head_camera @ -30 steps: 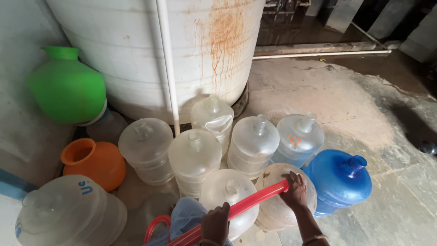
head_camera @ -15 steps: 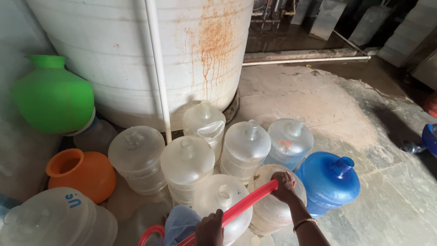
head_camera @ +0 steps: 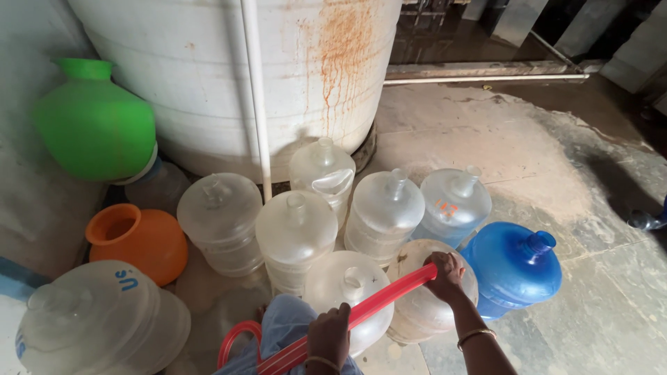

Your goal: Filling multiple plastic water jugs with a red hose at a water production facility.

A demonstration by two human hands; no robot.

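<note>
Now both hands' grip closed on red hose (head_camera: pixel 375 302): left hand (head_camera: pixel 328 337), right hand (head_camera: pixel 445 272) over clear jug (head_camera: pixel 410 305).

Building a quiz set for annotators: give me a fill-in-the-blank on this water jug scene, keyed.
1. Both hands grip a ____ hose.
2. The right hand holds the hose end over a clear jug beside the ____ jug.
3. The left hand grips the hose nearer the ____.
4. Left of the big white tank stands a ____ pot, above an orange one.

Missing words: red; blue; camera; green
</note>
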